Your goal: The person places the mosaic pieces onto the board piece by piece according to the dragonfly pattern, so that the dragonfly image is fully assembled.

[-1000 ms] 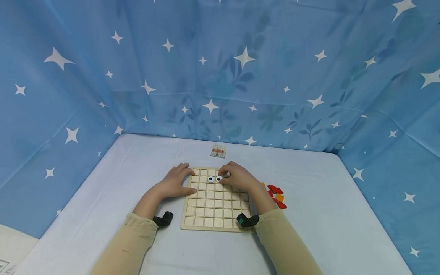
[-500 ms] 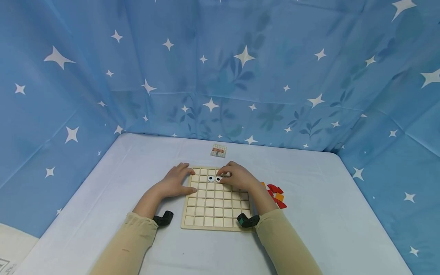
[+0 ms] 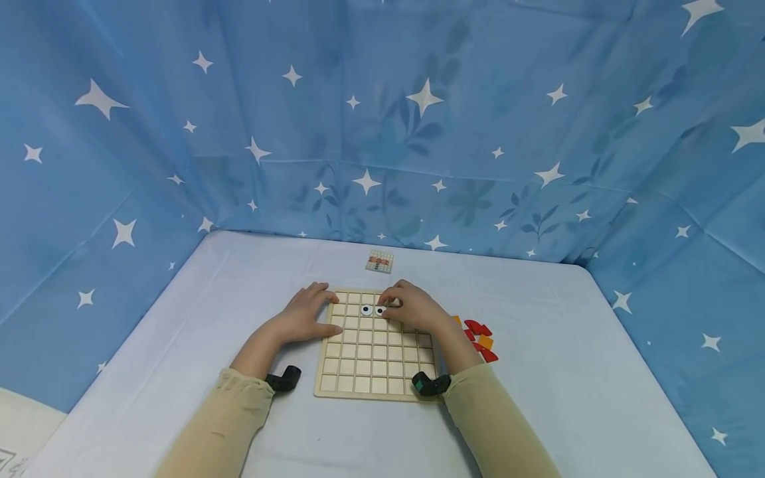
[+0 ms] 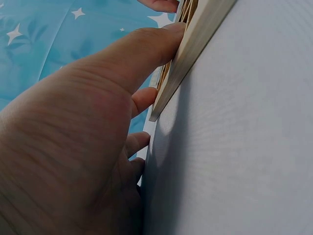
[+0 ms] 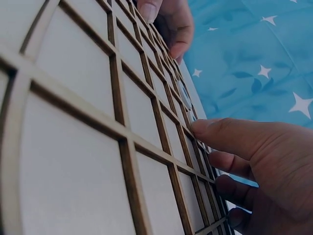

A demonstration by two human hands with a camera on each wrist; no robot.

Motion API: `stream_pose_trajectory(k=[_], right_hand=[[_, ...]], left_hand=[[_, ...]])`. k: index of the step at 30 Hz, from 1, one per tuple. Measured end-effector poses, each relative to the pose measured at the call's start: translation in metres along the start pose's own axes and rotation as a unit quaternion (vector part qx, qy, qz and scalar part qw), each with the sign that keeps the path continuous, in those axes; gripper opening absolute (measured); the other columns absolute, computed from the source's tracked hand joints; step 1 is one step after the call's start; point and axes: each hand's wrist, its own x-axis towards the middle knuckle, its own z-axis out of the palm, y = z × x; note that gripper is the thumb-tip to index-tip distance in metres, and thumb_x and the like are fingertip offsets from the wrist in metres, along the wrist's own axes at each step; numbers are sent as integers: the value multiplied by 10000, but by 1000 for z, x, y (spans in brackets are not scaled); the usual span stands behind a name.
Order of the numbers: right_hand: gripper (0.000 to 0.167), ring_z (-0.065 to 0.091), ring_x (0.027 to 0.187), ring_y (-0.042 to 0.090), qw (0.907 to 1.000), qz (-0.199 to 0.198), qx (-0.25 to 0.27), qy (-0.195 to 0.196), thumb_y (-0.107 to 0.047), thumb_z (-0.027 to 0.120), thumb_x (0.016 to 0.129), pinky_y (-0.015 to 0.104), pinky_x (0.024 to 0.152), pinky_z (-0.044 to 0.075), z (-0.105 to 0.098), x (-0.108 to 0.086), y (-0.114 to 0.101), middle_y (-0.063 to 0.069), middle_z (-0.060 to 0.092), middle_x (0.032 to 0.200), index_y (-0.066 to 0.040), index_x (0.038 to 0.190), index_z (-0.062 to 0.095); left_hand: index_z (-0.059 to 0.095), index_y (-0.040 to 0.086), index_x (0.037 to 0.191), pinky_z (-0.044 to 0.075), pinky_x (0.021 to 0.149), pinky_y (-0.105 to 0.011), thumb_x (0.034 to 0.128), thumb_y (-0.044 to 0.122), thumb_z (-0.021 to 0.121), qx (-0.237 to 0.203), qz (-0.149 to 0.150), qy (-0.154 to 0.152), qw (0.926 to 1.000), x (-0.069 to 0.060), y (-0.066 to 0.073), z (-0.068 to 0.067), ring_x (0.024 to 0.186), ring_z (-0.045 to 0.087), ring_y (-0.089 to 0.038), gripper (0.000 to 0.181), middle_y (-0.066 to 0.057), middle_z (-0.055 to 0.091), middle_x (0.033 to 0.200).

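Observation:
A pale wooden grid board (image 3: 370, 355) lies on the table with square cells. Two round white eye tiles with black centres are near its far edge; the left eye tile (image 3: 366, 310) sits in a cell. My right hand (image 3: 415, 307) has thumb and index finger at the right eye tile (image 3: 379, 311), pinching it at its cell; the fingers partly cover it. Along the board's left edge rests my left hand (image 3: 299, 317), thumb on the rim and index finger near the far left corner. In the left wrist view that thumb (image 4: 156, 46) lies over the board's side.
Red curved pieces (image 3: 478, 328) and orange square pieces (image 3: 486, 342) lie right of the board, partly behind the right forearm. A small pattern card (image 3: 379, 261) lies beyond the board. A blue star-patterned curtain (image 3: 382, 133) surrounds the white table (image 3: 568, 372).
The right thumb and index finger have shifted very slightly around the right eye tile. The left hand and the board stay where they were.

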Motion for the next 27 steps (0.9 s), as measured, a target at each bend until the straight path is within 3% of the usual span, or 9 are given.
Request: stream_pose_trajectory(k=[6, 13, 20, 27], right_hand=[[213, 558, 952, 137, 9999, 50, -97, 12, -310, 688, 939, 363, 832, 500, -2, -1, -2, -21, 561, 1149, -262, 1146, 671], [321, 595, 1072, 186, 9990, 265, 331, -101, -299, 629, 979, 389, 880, 537, -22, -11, 2, -6, 604, 1246, -199, 1283, 629], [367, 607, 1117, 246, 9989, 396, 100, 226, -338, 582, 1000, 419, 883, 556, -57, -41, 18, 44, 622, 1295, -164, 1322, 606], [352, 611, 1093, 251, 9960, 763, 50, 457, -322, 618, 975, 402, 861, 580, -75, -70, 45, 54, 648, 1250, -158, 1286, 627]], left_hand=[[511, 166, 1345, 68, 1243, -585, 847, 526, 720, 25, 2, -5, 10000, 1, 2, 0, 1521, 104, -433, 648, -191, 231, 1615], [511, 165, 1349, 70, 1240, -592, 848, 529, 718, 8, 16, -22, 10000, 2, 1, 0, 1519, 103, -438, 652, -193, 231, 1615], [514, 165, 1348, 78, 1237, -597, 846, 541, 717, 21, 34, -10, 10000, 2, 0, -1, 1518, 106, -438, 660, -189, 234, 1614], [515, 166, 1352, 76, 1238, -596, 844, 539, 721, 34, -14, -19, 10000, 1, -1, 0, 1519, 104, -437, 663, -183, 227, 1619]])
